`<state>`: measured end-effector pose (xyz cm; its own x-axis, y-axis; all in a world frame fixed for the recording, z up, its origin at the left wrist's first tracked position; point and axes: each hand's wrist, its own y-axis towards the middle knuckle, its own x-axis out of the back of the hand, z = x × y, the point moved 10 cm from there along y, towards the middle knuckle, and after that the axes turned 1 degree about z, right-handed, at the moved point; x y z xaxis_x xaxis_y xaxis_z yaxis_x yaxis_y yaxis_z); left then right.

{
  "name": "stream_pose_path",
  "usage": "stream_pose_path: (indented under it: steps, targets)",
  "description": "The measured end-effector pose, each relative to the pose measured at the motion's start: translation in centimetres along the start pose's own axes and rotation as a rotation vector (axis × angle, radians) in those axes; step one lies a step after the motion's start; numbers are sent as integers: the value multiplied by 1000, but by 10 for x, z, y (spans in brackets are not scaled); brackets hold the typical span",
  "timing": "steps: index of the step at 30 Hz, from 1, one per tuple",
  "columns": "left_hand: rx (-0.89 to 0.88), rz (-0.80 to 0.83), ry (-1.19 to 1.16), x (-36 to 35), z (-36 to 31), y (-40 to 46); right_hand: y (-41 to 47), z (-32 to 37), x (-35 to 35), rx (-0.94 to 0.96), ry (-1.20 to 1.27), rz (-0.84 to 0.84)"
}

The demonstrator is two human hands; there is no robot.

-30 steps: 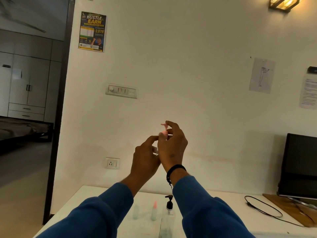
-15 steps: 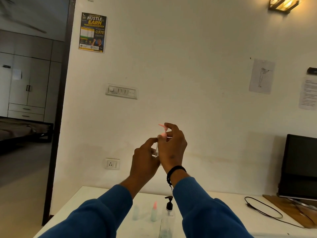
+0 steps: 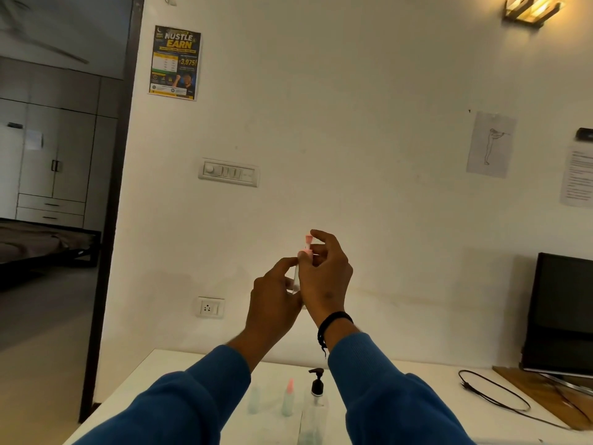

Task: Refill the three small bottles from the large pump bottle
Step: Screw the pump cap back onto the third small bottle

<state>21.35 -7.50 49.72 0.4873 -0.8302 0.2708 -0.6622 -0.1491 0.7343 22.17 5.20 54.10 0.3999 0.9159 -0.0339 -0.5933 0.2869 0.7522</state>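
Tall clear plastic pump bottle (image 3: 313, 412) – base cut off – stands on white table (image 3: 401, 396) beside two small translucent bottles (image 3: 287, 400). Above, left hand (image 3: 272, 305) clasps a small clear bottle (image 3: 296, 279), mostly hidden; right hand (image 3: 324, 277) pinches its pink nozzle cap (image 3: 308, 245).

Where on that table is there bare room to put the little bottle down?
Bare table lies between the pump bottle and the black cable. It's crowded around the two small bottles beside the pump, under the sleeves.
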Motion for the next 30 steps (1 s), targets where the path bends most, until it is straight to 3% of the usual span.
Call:
stream_pose_path:
  steps: [21,30]
  targets:
    - [-77,-22,-22,-2,-6,-3,-10,8,5,62,-135,-33]
    - [-33,-27,-74,-3,-1,1,-4,7,5,59,-133,-41]
